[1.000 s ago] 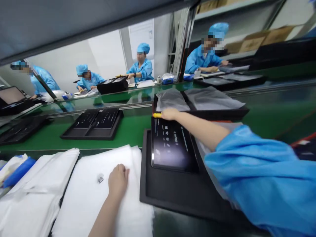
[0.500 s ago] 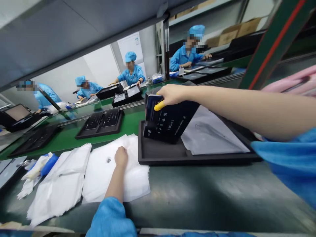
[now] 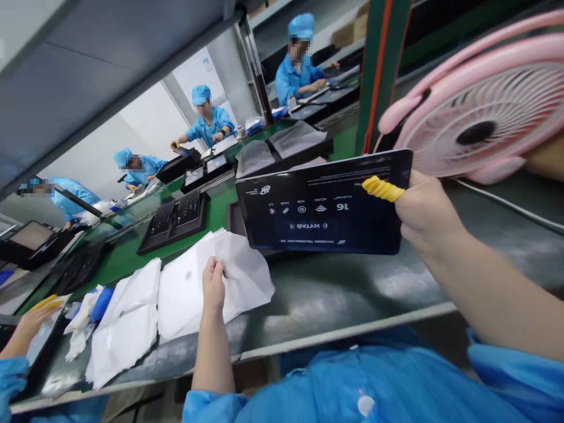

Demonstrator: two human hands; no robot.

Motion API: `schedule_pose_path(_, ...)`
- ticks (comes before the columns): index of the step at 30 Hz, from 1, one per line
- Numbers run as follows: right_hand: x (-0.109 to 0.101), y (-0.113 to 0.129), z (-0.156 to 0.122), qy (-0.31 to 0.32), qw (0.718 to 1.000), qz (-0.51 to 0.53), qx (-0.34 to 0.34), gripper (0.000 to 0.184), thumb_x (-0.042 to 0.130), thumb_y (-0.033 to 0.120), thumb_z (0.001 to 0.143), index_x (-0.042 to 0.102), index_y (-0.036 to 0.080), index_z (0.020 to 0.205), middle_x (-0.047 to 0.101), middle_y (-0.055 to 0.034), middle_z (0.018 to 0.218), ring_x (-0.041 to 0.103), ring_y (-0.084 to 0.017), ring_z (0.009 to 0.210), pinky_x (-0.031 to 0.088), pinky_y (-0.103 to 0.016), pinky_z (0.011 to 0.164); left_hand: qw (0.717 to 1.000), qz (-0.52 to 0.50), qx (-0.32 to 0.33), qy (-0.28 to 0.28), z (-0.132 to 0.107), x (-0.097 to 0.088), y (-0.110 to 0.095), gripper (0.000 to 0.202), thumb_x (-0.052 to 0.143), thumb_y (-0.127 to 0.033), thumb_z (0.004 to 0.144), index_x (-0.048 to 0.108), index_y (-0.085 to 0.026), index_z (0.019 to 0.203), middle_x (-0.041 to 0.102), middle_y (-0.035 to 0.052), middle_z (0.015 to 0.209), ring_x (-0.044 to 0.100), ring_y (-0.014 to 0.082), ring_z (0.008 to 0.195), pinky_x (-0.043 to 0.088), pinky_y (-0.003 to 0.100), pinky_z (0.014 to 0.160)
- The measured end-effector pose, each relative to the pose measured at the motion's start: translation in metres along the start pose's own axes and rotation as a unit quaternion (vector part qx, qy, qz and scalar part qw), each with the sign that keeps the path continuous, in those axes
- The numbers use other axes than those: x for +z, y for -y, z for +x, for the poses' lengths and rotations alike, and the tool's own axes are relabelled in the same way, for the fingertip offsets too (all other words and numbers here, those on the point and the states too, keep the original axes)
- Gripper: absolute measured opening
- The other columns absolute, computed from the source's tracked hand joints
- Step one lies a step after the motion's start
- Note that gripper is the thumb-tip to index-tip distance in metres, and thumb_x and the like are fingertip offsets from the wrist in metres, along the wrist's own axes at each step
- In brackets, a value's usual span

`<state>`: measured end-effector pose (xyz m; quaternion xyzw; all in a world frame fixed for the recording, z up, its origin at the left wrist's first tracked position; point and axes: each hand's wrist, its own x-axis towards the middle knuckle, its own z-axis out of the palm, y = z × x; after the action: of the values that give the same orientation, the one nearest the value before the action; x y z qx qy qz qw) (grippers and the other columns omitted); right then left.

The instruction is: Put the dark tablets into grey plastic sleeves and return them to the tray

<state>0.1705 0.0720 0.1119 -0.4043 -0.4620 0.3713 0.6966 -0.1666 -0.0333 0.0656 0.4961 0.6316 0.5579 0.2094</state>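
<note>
A dark tablet [image 3: 326,205] with white print upside down on its face is gripped at its right end by my right hand [image 3: 425,208]; a yellow finger cot covers the thumb, which presses on the face. My left hand [image 3: 214,283] pinches the top white sleeve [image 3: 247,270], lifting and creasing it above the stack of white sleeves [image 3: 176,299]. Behind the tablet, a black tray [image 3: 235,217] is mostly hidden. The tablet's left end is close to the lifted sleeve.
A second sleeve pile [image 3: 127,317] lies left, beside a blue and white packet [image 3: 94,305]. A black tray with tablets [image 3: 174,220] rests on the green belt. At right stands a pink fan [image 3: 480,111]. A co-worker's hand [image 3: 37,320] reaches in from the left; several co-workers sit across.
My right hand has lifted the tablet out of the black tray and brought it nearer, turned broadside. My left hand has raised the top sleeve off its stack. The view has swung rightward.
</note>
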Motion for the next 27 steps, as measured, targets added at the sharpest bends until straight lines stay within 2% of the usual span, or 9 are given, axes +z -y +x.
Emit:
schedule_pose_path(2,-0.003,0.009,-0.007,0.004,0.998,0.054,0.022,0.04,0.079,0.038,0.049,0.064,0.018,0.08,0.062,0.0022,0.072,0.058,-0.014,0.067,0.05,-0.031,0.07,0.999,-0.036,-0.01,0.02,-0.014,0.017,-0.011,0.028,0.047,-0.034,0.077,0.036,-0.019,0.055,0.035,-0.0057,0.052,0.035,0.008,0.05,0.031,0.02,0.052)
schedule_pose_path(5,-0.009,0.023,-0.013,-0.006,0.996,0.086,0.007,0.038,0.08,0.035,0.048,0.064,0.018,0.077,0.062,0.0026,0.072,0.058,-0.013,0.069,0.05,-0.032,0.073,0.996,0.002,-0.043,0.073,-0.026,0.046,-0.012,0.028,0.048,-0.03,0.077,0.036,-0.019,0.053,0.037,-0.0055,0.049,0.037,0.0076,0.049,0.031,0.02,0.053)
schedule_pose_path(8,-0.018,0.025,-0.022,-0.027,0.995,0.093,-0.004,0.037,0.08,0.035,0.049,0.064,0.019,0.078,0.063,0.0027,0.074,0.057,-0.012,0.069,0.05,-0.03,0.072,0.982,0.022,-0.125,0.142,-0.034,0.075,0.008,0.026,0.05,-0.028,0.074,0.038,-0.019,0.052,0.038,-0.0059,0.044,0.037,0.0072,0.045,0.029,0.02,0.05)
schedule_pose_path(11,-0.028,0.015,-0.037,-0.012,0.999,0.036,0.025,0.042,0.082,0.037,0.044,0.065,0.019,0.078,0.064,0.0016,0.074,0.057,-0.013,0.066,0.051,-0.028,0.065,0.979,-0.036,-0.171,0.106,-0.041,0.09,0.035,0.026,0.053,-0.031,0.071,0.038,-0.019,0.054,0.035,-0.0077,0.043,0.032,0.0054,0.042,0.025,0.019,0.045)
schedule_pose_path(15,-0.033,-0.004,-0.057,0.035,0.993,-0.05,0.096,0.048,0.081,0.046,0.037,0.065,0.016,0.07,0.065,-0.0014,0.067,0.058,-0.017,0.06,0.052,-0.031,0.058,0.963,-0.168,-0.205,0.048,-0.043,0.083,0.049,0.027,0.06,-0.033,0.063,0.039,-0.017,0.056,0.034,-0.0091,0.045,0.028,0.0025,0.04,0.021,0.016,0.041)
schedule_pose_path(17,-0.032,-0.012,-0.064,0.06,0.989,-0.069,0.117,0.048,0.079,0.049,0.037,0.065,0.015,0.067,0.065,-0.0029,0.065,0.06,-0.019,0.06,0.052,-0.032,0.058,0.952,-0.21,-0.221,0.026,-0.041,0.077,0.045,0.029,0.061,-0.033,0.059,0.037,-0.017,0.056,0.032,-0.0097,0.045,0.025,0.0014,0.038,0.018,0.015,0.038)
schedule_pose_path(21,-0.027,-0.022,-0.074,0.144,0.981,-0.061,0.118,0.04,0.076,0.047,0.047,0.065,0.015,0.069,0.066,-0.0042,0.066,0.062,-0.02,0.061,0.053,-0.03,0.059,0.948,-0.229,-0.221,-0.014,-0.032,0.07,0.026,0.031,0.06,-0.03,0.058,0.032,-0.018,0.053,0.026,-0.0107,0.043,0.02,0.0008,0.035,0.013,0.015,0.035)
schedule_pose_path(24,-0.02,-0.022,-0.083,0.206,0.974,-0.048,0.086,0.033,0.072,0.045,0.054,0.065,0.016,0.068,0.066,-0.0035,0.064,0.062,-0.019,0.059,0.053,-0.028,0.056,0.957,-0.228,-0.176,-0.045,-0.019,0.059,0.01,0.03,0.059,-0.03,0.058,0.032,-0.018,0.051,0.023,-0.0106,0.043,0.018,0.0015,0.035,0.013,0.016,0.036)
schedule_pose_path(27,-0.014,-0.019,-0.089,0.235,0.97,-0.049,0.044,0.027,0.07,0.044,0.058,0.063,0.019,0.062,0.063,-0.001,0.057,0.06,-0.016,0.053,0.05,-0.025,0.05,0.978,-0.174,-0.089,-0.071,-0.009,0.038,-0.011,0.032,0.058,-0.03,0.061,0.031,-0.018,0.049,0.023,-0.0095,0.044,0.019,0.0031,0.039,0.017,0.017,0.038)
